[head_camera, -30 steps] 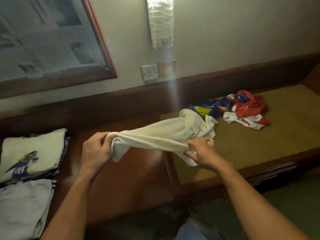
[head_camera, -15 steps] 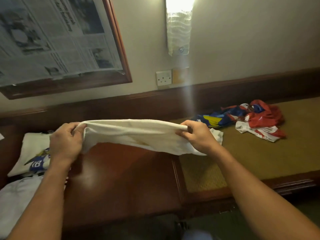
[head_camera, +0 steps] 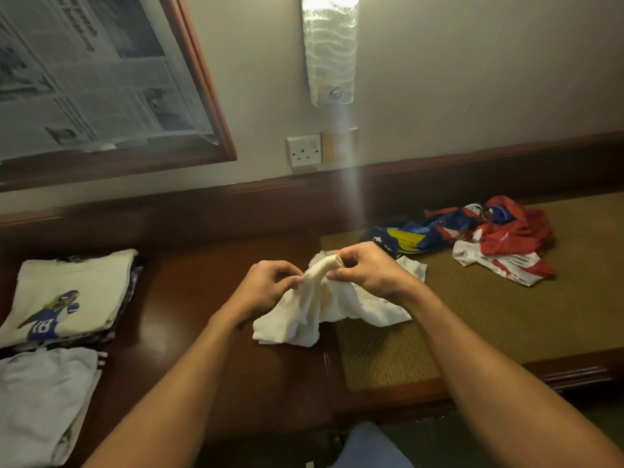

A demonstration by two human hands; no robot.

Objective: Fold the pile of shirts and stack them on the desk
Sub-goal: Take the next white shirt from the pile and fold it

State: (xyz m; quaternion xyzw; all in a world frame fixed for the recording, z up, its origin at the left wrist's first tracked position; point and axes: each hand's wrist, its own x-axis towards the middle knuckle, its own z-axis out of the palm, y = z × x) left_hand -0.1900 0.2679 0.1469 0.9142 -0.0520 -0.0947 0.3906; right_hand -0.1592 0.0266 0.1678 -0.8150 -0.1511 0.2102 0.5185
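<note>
A cream-white shirt (head_camera: 314, 309) hangs bunched over the middle of the wooden desk (head_camera: 202, 332). My left hand (head_camera: 266, 288) and my right hand (head_camera: 368, 271) both pinch its top edge, close together. Its lower part rests crumpled on the desk. At the back right lies a loose pile of shirts: a blue and yellow one (head_camera: 415, 234) and a red and white one (head_camera: 506, 248). On the left stand two folded stacks, one topped by a cream shirt with a blue cartoon figure (head_camera: 67, 298), one topped by a white shirt (head_camera: 40, 393).
The desk's right half carries an olive woven mat (head_camera: 506, 319). A dark wooden rail runs along the wall behind. Above it are a wall socket (head_camera: 304, 150), a lit wall lamp (head_camera: 329, 49) and a framed newspaper (head_camera: 84, 72). Blue cloth (head_camera: 368, 447) shows at the bottom edge.
My hands, which held the cream shirt stretched wide, have come together at the middle. The shirt has dropped from a taut span into a bunch that touches the desk.
</note>
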